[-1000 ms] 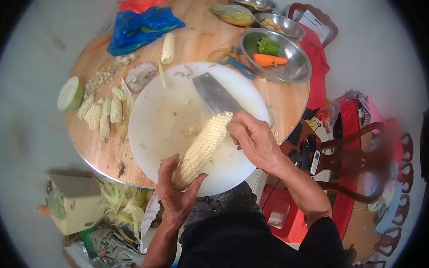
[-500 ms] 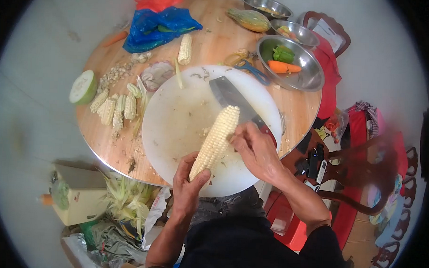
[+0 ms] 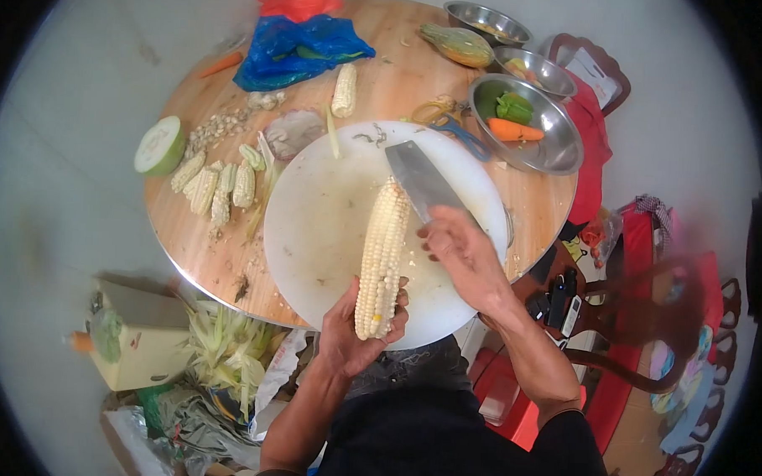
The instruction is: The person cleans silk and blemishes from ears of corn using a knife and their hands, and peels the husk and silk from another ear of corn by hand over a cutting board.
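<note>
A peeled white corn cob (image 3: 384, 255) stands nearly upright over the round white cutting board (image 3: 314, 227), with my left hand (image 3: 357, 325) wrapped round its lower end. One yellow kernel shows low on the cob. My right hand (image 3: 464, 249) is to the right of the cob, apart from it, with its fingers bent and partly spread and nothing seen in them. The cleaver (image 3: 421, 176) lies on the board, its blade pointing up and left; its handle is hidden by my right hand.
On the wooden table (image 3: 205, 240) are small corn cobs (image 3: 204, 190), a cut gourd (image 3: 159, 145), a blue bag (image 3: 299, 55), another cob (image 3: 344, 91) and scissors (image 3: 460, 133). A steel bowl (image 3: 561, 139) holds a carrot and green pepper. Husks (image 3: 226, 350) lie below.
The cob has turned more upright, and my left hand now wraps round it from below. My right hand has come away from the cob. The table has shifted right in view.
</note>
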A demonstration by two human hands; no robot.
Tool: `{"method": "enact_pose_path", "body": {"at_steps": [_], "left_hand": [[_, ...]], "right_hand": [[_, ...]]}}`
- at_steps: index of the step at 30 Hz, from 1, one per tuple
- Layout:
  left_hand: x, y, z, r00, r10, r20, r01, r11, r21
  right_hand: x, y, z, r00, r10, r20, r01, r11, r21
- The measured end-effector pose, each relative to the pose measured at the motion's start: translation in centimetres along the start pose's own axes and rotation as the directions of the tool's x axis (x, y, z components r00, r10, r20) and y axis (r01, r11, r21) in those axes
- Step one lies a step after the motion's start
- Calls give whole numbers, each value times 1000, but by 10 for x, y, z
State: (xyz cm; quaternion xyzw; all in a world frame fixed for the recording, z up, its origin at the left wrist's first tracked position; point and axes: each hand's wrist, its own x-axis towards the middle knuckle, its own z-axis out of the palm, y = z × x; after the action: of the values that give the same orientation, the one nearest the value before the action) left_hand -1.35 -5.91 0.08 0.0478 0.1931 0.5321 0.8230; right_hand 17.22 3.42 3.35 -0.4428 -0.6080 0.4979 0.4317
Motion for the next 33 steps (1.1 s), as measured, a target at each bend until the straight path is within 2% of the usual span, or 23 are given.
{"method": "enact_pose_path", "body": {"at_steps": [2, 4, 5, 7, 11, 13, 14, 16, 17, 19, 20, 22, 23, 25, 26, 28, 29, 31, 33], "left_hand": [[3, -2, -6, 999, -22, 47, 24, 999, -23], [5, -2, -11, 986, -40, 160, 21, 993, 119], [5, -4, -10, 986, -37, 160, 19, 993, 117], [6, -4, 3, 999, 18, 32, -25, 965, 263], [11, -4, 2, 995, 98, -10, -90, 944, 317], [13, -2, -4, 997, 73, 19, -75, 922, 380], [13, -2, -4, 997, 73, 18, -75, 922, 380], [13, -2, -1, 1000, 21, -11, -17, 959, 283], [14, -1, -3, 1000, 21, -12, -17, 959, 283], [17, 2, -9, 996, -2, 86, -12, 987, 162], [17, 3, -9, 996, -1, 84, -13, 987, 161], [17, 6, -6, 994, 11, 112, -23, 994, 109], [18, 6, -6, 994, 12, 111, -25, 994, 109], [22, 4, -7, 996, 87, -6, -86, 992, 89], [23, 3, -7, 996, 88, -7, -87, 992, 90], [26, 2, -6, 985, 169, -39, -163, 979, 125], [27, 2, -5, 984, 172, -37, -166, 978, 128], [27, 3, 0, 969, 237, -69, -227, 966, 127], [25, 6, 4, 971, 240, -15, -236, 962, 137]], "right_hand": [[-2, 6, 4, 999, -41, 30, 40, 999, 30], [1, -2, 6, 964, 50, 260, -93, 983, 156], [2, -5, 6, 964, 51, 263, -95, 983, 155], [3, -7, 6, 965, 85, 249, -111, 989, 94], [1, -7, 9, 972, 119, 202, -135, 988, 68], [4, -2, 6, 985, 94, 145, -54, 964, -260], [2, -4, 5, 985, 94, 144, -54, 964, -259], [-1, -17, 3, 984, -41, 174, 135, 810, -571], [-3, -13, 4, 984, -40, 174, 134, 810, -571], [-8, -4, 5, 953, -213, 216, 293, 830, -474], [-11, -4, 3, 953, -212, 218, 293, 831, -473], [-15, -6, -3, 975, 1, 221, 93, 905, -414], [-18, -5, -5, 975, 0, 223, 94, 906, -414], [-26, -2, -5, 935, 190, 300, -60, 917, -395], [-31, -4, -2, 935, 190, 300, -60, 917, -394], [-41, -12, 7, 860, 358, 364, -273, 925, -266], [-46, -10, 9, 861, 355, 365, -269, 926, -265], [-49, -9, 16, 912, 241, 333, -159, 954, -253], [-47, -17, 22, 894, 254, 369, -151, 946, -288]]}}
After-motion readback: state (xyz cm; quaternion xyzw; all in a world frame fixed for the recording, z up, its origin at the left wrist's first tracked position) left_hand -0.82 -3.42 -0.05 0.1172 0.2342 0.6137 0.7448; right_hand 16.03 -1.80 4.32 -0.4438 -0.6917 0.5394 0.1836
